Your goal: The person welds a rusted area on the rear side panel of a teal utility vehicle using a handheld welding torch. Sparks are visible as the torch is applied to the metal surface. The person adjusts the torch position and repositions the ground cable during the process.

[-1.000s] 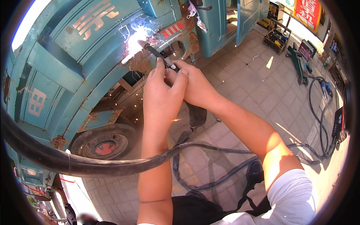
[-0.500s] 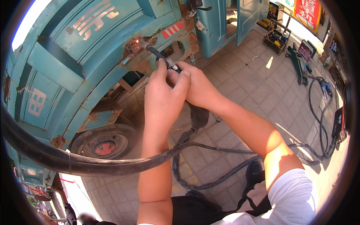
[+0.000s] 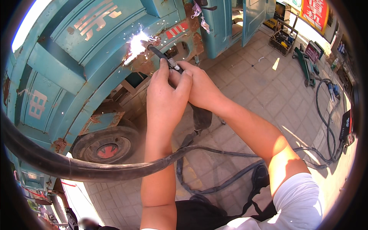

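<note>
Both my hands are closed around a black welding torch. My left hand wraps it from the left, while my right hand grips from the right, thumbs close together. From my hands the torch's neck points up and left to a rusty patch on the teal truck body. At its tip a bright white-violet arc throws sparks over the metal and hides the spot beneath it. The torch's handle is mostly covered by my fingers. A black sleeve hangs below them.
A thick black cable crosses the near view over my left forearm. Thinner cable loops on the paving toward a red-and-black machine. A truck wheel is at left. A toolbox and green floor jack stand at far right.
The small orange glow at the torch tip has become a bright arc with flying sparks. My hands have shifted very slightly left and still hold the torch.
</note>
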The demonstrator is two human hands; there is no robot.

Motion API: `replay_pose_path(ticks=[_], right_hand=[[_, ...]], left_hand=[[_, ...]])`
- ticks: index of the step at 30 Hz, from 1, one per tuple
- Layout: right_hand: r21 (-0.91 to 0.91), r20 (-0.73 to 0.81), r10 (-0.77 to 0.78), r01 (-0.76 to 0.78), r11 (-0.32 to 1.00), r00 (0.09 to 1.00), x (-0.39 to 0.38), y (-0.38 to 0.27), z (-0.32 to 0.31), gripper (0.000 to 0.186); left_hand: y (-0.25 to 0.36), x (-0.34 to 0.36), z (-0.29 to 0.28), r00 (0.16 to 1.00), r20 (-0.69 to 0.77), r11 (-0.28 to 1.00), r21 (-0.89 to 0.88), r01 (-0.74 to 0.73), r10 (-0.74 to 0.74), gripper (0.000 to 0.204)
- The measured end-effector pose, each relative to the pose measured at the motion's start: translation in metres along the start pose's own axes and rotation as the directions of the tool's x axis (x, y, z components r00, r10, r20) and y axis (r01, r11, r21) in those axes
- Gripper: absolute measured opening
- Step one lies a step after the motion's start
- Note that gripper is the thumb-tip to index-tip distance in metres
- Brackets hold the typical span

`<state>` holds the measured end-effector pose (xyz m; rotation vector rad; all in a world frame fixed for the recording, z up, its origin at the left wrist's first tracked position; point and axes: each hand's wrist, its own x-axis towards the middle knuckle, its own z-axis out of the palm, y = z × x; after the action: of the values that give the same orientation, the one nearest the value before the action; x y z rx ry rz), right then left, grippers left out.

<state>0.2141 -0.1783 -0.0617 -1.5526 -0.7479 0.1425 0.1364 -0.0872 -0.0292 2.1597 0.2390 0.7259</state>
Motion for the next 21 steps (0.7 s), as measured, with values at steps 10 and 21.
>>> replay_pose_path(ticks=[10,21], right_hand=[[0.005,-0.010,0.007,-0.007,1.000,1.000,-0.0075,0.0016,-0.0044,0.039],[-0.002,0.010,-0.003,0.003,1.000,1.000,-0.0039,0.0018,-0.0027,0.037]], left_hand=[[0.0064,-0.0021,-0.0023,0.998,0.069,0.998,0.069,-0.005,0.000,0.064],[0.0060,-0.0025,-0.0026,0.998,0.016,0.996,0.066,-0.054,0.053,0.070]])
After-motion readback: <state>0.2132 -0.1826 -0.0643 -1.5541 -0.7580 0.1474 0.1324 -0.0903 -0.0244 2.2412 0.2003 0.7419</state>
